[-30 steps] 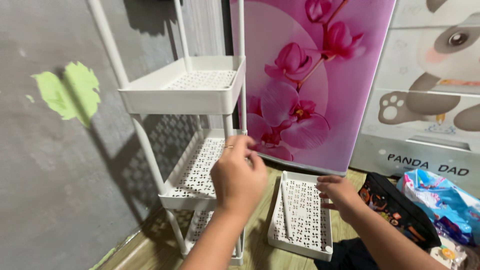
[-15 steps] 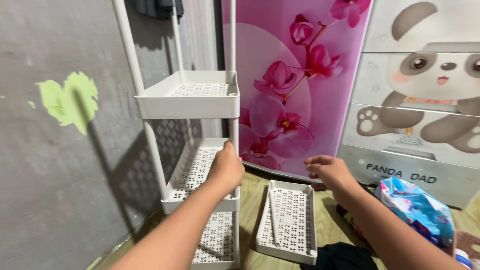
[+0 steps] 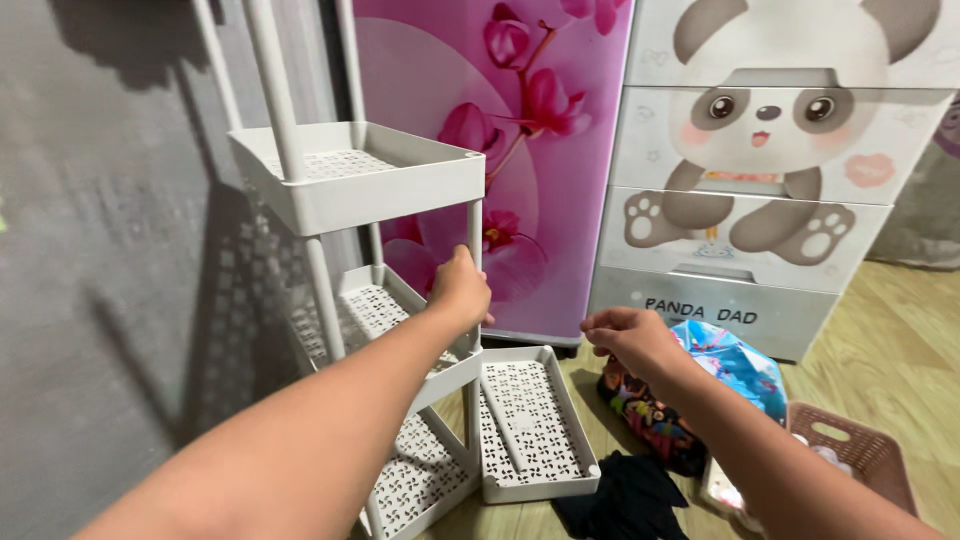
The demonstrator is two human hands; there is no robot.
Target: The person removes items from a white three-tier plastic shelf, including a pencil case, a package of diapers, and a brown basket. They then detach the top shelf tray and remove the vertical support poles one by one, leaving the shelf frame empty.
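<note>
A white plastic tiered rack (image 3: 340, 190) with perforated shelves stands against the grey wall at the left. My left hand (image 3: 461, 287) is closed around its front right upright pole, just above the middle shelf (image 3: 378, 305). My right hand (image 3: 625, 338) hovers in the air to the right with its fingers curled, holding nothing that I can see. Below and between my hands a loose white perforated shelf tray (image 3: 530, 420) lies flat on the wooden floor, with a white pole resting in it.
A pink cabinet with orchid print (image 3: 470, 130) stands behind the rack. To its right is a drawer unit with a panda picture (image 3: 760, 150). On the floor lie a dark patterned pouch (image 3: 650, 420), a blue plastic bag (image 3: 735, 360), a black cloth (image 3: 625, 500) and a pink basket (image 3: 860, 455).
The rack has turned, its front corner swinging right with my left hand on the pole. My view has shifted right. My right hand stays raised over the floor.
</note>
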